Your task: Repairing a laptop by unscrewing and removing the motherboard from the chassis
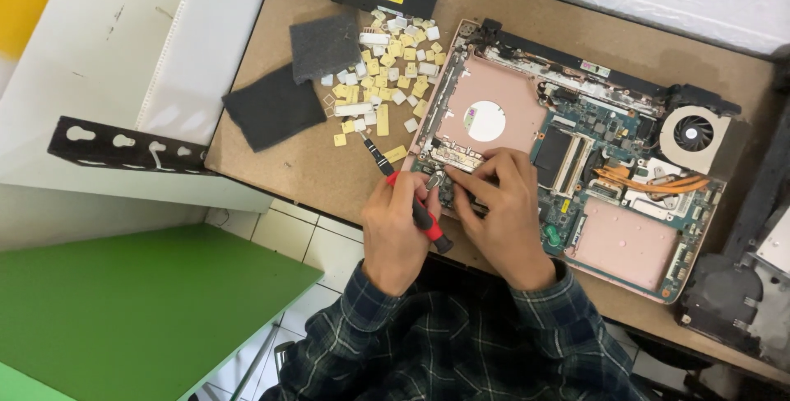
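On the brown table lies an opened laptop, loose keycaps at ten o'clock. Our left hand clenches the red screwdriver; our right hand pinches perhaps a small metal part, so we should hold it steady.

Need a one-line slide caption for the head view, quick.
Left hand holds a red-handled screwdriver while right hand works at the opened pink laptop, loose keycaps beside it.

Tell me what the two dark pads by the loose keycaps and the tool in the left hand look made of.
Dark pads: probably foam or felt; matte grey, fuzzy-textured, soft-edged.
Screwdriver in the left hand: glossy red and black grip, likely plastic or rubber; its shaft looks dark, possibly metal.
Keycaps: seemingly plastic, smooth cream and white.
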